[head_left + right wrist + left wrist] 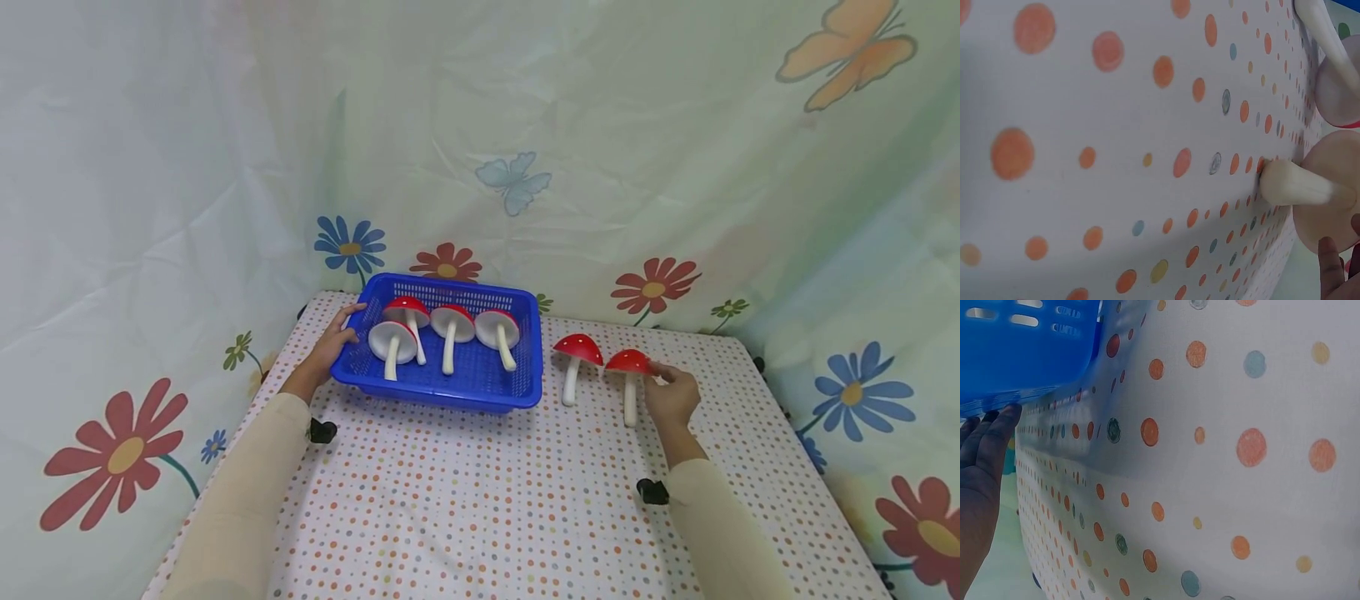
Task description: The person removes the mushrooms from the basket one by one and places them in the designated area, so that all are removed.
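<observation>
Simultaneously, a person's left hand holds the left end of a slotted blue plastic basket while the right hand pinches the cap of a red-capped toy mushroom to the right of it, over a bench with a polka-dot top. The right fingers close on the edge of that cap, reaching its pale underside in the right wrist view; the white stem points back toward the person, though whether its foot touches the bench cannot be told. Between that mushroom and the basket, near both, is a neighbouring toy mushroom, its stem also pointing toward the person. Inside the basket lie four more: a front-left mushroom partly overlapping a rear-left mushroom, then a middle mushroom and a right-hand mushroom, caps toward the far side. The left fingers touch the basket from outside, with the thumb at its rim. Pale sleeves cover both arms, and behind the bench hangs a pale backdrop printed with flowers and butterflies
</observation>
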Demonstrator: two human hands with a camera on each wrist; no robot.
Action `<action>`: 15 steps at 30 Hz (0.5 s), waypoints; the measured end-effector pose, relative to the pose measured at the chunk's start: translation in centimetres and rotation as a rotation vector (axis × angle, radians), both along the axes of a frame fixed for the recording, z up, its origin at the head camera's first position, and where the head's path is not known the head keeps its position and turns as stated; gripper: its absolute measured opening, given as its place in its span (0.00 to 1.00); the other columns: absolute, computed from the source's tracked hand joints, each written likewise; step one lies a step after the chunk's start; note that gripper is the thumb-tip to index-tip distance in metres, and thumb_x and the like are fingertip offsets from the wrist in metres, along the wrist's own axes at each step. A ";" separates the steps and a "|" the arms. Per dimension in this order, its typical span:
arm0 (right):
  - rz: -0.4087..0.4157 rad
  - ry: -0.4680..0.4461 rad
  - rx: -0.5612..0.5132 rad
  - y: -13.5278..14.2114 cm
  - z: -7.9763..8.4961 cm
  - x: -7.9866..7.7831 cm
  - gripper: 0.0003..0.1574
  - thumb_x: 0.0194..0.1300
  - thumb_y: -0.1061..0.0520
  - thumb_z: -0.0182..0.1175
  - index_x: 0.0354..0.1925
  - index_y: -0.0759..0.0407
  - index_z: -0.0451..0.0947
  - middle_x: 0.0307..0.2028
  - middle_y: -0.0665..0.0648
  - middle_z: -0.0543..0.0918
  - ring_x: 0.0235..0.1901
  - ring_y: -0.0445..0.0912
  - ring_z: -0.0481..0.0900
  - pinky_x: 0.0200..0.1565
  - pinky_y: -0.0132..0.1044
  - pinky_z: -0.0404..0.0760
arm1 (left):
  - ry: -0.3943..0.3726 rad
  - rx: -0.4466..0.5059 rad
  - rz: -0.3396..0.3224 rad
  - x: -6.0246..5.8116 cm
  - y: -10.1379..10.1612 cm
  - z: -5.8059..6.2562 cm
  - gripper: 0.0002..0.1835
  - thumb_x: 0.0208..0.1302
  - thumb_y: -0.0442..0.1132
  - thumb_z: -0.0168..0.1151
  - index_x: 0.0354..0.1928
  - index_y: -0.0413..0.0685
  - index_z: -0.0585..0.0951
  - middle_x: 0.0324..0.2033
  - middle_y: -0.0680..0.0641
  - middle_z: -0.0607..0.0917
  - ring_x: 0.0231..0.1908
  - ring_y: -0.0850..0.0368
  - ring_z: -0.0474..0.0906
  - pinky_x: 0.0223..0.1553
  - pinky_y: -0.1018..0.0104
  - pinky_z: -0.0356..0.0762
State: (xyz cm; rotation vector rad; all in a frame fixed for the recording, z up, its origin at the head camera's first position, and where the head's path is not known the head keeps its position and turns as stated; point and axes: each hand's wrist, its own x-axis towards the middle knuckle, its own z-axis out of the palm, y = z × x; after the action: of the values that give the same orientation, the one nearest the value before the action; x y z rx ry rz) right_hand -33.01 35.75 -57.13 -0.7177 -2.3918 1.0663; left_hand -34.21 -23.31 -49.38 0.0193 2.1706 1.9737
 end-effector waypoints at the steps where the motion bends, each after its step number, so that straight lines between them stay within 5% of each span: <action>1: 0.007 -0.002 0.016 0.6 -1.0 -0.4 0.21 0.66 0.58 0.56 0.56 0.52 0.82 0.62 0.60 0.75 0.65 0.57 0.69 0.65 0.54 0.68 | -0.001 0.001 0.000 0.0 0.0 0.0 0.38 0.63 0.29 0.43 0.77 0.55 0.54 0.79 0.42 0.40 0.76 0.33 0.39 0.71 0.34 0.47; 6: 0.036 0.013 0.017 1.2 -1.8 -0.4 0.20 0.66 0.59 0.56 0.54 0.50 0.83 0.60 0.59 0.76 0.64 0.55 0.70 0.64 0.52 0.69 | 0.002 0.004 -0.003 0.1 0.0 -0.1 0.38 0.63 0.29 0.42 0.77 0.55 0.54 0.79 0.41 0.40 0.76 0.32 0.39 0.71 0.34 0.47; 15: -0.019 0.051 -0.053 -2.9 4.9 3.8 0.22 0.63 0.65 0.52 0.52 0.56 0.83 0.58 0.64 0.75 0.62 0.59 0.70 0.58 0.60 0.67 | 0.006 0.007 -0.007 0.0 0.0 -0.1 0.38 0.63 0.28 0.42 0.77 0.54 0.54 0.79 0.41 0.40 0.76 0.32 0.40 0.71 0.34 0.48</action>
State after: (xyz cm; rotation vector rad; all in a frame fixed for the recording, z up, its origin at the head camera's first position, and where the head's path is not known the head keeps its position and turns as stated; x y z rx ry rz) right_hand -29.19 32.82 -52.27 -0.7210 -2.3171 1.1306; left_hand -34.17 -23.33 -49.49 0.0332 2.1645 1.9798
